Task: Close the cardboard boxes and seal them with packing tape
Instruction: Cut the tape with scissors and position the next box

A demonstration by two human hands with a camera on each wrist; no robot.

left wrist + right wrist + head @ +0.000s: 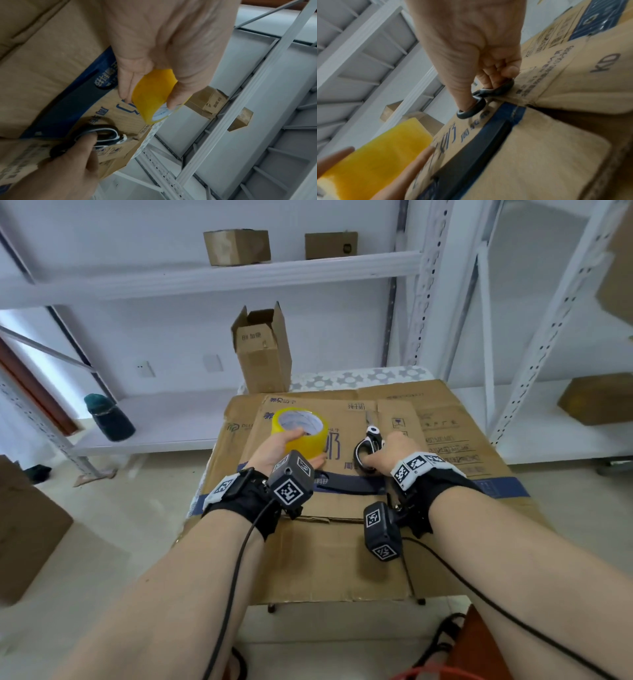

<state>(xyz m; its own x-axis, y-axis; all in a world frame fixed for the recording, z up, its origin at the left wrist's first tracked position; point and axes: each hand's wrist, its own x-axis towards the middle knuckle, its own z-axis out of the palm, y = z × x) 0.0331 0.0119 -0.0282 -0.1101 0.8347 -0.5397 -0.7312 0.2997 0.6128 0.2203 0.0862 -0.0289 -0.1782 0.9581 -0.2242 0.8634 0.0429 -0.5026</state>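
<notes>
Gripping tape roll (301,429) and scissors (368,446)

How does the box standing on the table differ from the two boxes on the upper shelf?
The box on the table stands tall and upright with its top flaps raised and open; the two shelf boxes look closed. The table box looks taller and narrower, while the shelf boxes look low and squat. The table box shows printed characters on its front; the left shelf box looks plain. All three are brown cardboard.
</notes>
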